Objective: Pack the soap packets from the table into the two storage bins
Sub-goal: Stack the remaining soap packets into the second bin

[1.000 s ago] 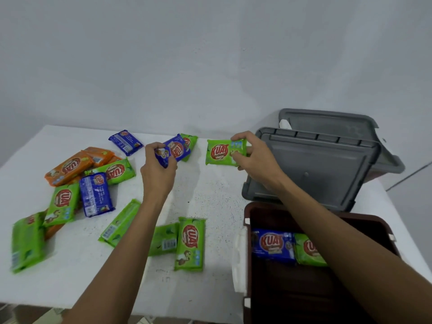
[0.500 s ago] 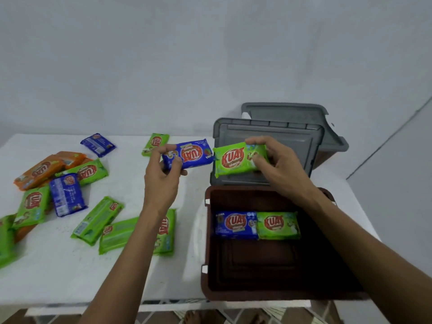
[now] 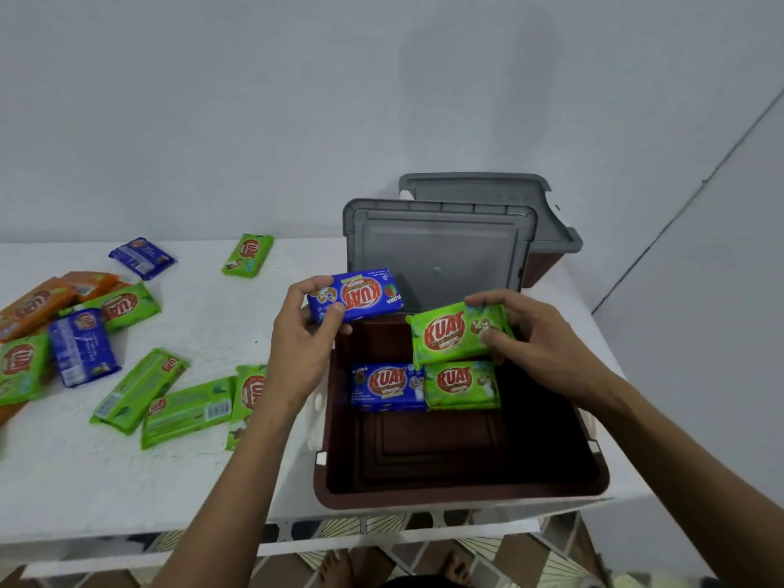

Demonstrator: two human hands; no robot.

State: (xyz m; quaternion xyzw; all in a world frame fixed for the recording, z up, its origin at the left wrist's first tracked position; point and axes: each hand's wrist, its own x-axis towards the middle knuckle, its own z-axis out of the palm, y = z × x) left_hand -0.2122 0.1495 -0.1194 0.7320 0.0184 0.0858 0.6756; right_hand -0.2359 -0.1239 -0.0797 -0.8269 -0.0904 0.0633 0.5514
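The left hand (image 3: 297, 354) has its grip closed on a blue soap packet (image 3: 356, 295), thumb on its front, just above the far left corner of the brown bin (image 3: 424, 498). The right hand (image 3: 539, 341) grips a green soap packet (image 3: 454, 333) over the far side of that bin. Inside the bin, by its far wall, a blue packet (image 3: 388, 386) and a green packet (image 3: 460, 384) lie side by side, touching. The bin's grey lid (image 3: 437, 252) stands open behind it, with a second bin (image 3: 541, 267) behind the lid. Loose packets (image 3: 186, 411) lie on the tabletop (image 3: 203, 316) left of the bin.
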